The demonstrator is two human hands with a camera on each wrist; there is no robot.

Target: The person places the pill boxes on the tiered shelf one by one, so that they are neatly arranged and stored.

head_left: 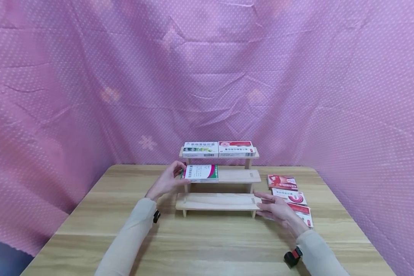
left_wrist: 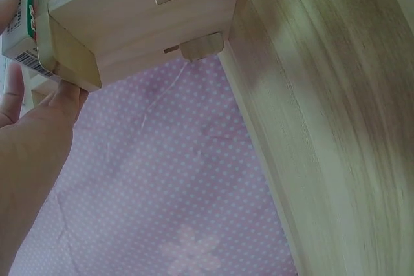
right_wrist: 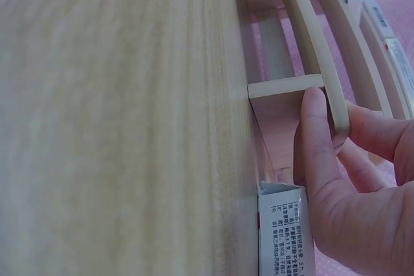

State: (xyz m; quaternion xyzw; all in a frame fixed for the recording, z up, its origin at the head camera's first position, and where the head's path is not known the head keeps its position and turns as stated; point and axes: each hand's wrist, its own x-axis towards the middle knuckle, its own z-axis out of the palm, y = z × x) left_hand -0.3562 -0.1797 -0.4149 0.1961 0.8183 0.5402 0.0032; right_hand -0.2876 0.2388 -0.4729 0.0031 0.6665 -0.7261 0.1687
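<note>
A wooden three-step display stand (head_left: 220, 201) stands on the table. On its middle step, at the left end, lies a white medicine box (head_left: 200, 171) with green and magenta edges. My left hand (head_left: 169, 179) grips this box at its left end, thumb along the front and fingers round the back corner; in the left wrist view some fingertips (left_wrist: 65, 95) reach the end of the wooden step. With my right hand (head_left: 279, 209) I hold the right end of the lowest step, fingers curled round its edge in the right wrist view.
Two medicine boxes, one with green pictures (head_left: 201, 149) and one red and white (head_left: 236, 148), lie side by side on the top step. Right of the stand, a red box (head_left: 282, 182), a white box with pink rings (head_left: 289, 196) and another red-white box (head_left: 305, 215) lie on the table (head_left: 207, 245).
</note>
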